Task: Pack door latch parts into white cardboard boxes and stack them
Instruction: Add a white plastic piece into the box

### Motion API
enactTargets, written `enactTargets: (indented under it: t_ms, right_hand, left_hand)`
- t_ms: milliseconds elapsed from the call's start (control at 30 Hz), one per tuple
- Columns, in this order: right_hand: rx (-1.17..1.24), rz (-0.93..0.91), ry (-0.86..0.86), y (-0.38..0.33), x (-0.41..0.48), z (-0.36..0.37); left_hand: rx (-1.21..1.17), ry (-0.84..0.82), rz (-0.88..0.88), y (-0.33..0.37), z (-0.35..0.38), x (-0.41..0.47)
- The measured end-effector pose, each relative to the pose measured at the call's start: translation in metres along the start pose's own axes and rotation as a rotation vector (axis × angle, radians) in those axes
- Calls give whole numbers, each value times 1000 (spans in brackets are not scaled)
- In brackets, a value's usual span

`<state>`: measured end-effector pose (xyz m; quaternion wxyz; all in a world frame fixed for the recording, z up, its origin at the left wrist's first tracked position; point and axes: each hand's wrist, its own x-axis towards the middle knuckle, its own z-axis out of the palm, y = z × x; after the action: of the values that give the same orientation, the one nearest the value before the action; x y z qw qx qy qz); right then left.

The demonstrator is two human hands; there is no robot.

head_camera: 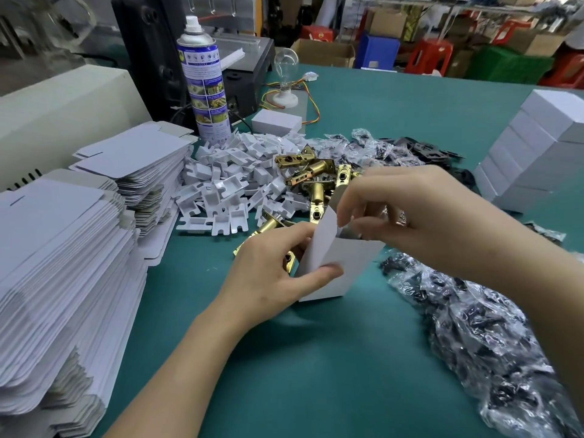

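A small white cardboard box (344, 263) stands upright on the green table (316, 358), its top open. My left hand (268, 273) grips its left side with the thumb across the front. My right hand (407, 213) pinches the flaps at the box's open top. Behind the box lies a heap of brass door latches (316, 181). Left of them is a pile of white plastic inserts (230, 181). Bags of dark screws (480, 336) spread along the right. Finished white boxes (531, 153) are stacked at far right.
Stacks of flat unfolded box blanks (63, 248) fill the left side. A spray can (205, 80), a light bulb in a socket (286, 74) with wires, one closed white box (276, 121) and a black machine (151, 58) stand at the back.
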<state>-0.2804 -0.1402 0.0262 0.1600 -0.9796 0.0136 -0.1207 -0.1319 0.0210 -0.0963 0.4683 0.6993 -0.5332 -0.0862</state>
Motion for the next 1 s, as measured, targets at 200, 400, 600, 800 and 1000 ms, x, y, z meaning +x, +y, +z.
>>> enactTargets:
  t_ms: [200,400,600,800,1000]
  right_hand:
    - [131,5,26,5,-1,11]
    - [201,41,39,7,-4,15]
    - [203,65,193,7,-3,11]
    - [133,403,530,75,-2,-19]
    - [-202,806,76,181,1,-22]
  left_hand:
    - [-33,-5,-20,-2,-1,1]
    - [-89,-12,-63,-2,-1,1]
    - [-153,6,-126,-3,-1,1]
    - [-228,31,-183,-7,5,1]
    - [-210,-25,-153,-9,14,0]
